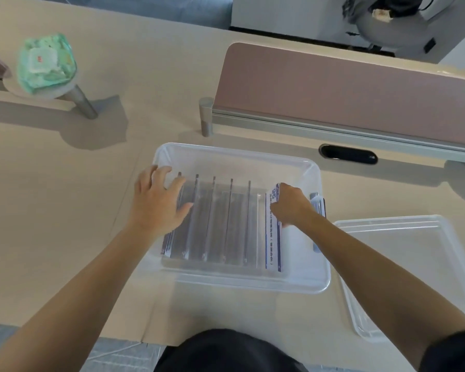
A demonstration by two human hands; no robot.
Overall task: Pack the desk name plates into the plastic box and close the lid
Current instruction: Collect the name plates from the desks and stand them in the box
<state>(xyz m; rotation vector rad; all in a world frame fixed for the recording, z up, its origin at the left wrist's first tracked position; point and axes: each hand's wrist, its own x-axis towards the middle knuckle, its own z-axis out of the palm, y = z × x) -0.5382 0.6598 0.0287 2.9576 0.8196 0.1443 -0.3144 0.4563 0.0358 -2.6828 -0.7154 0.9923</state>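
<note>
Because the transparent acrylic desk name plates stand on edge in a row inside the clear rectangular plastic box at frame centre, the left hand lies flat, fingers spread, on the leftmost ones, probably steadying them. The right hand curls round the top of a plate with a blue-and-white paper insert, seating it at the row's right end. Its print is too blurred to read. The clear flat lid lies at lower right.
</note>
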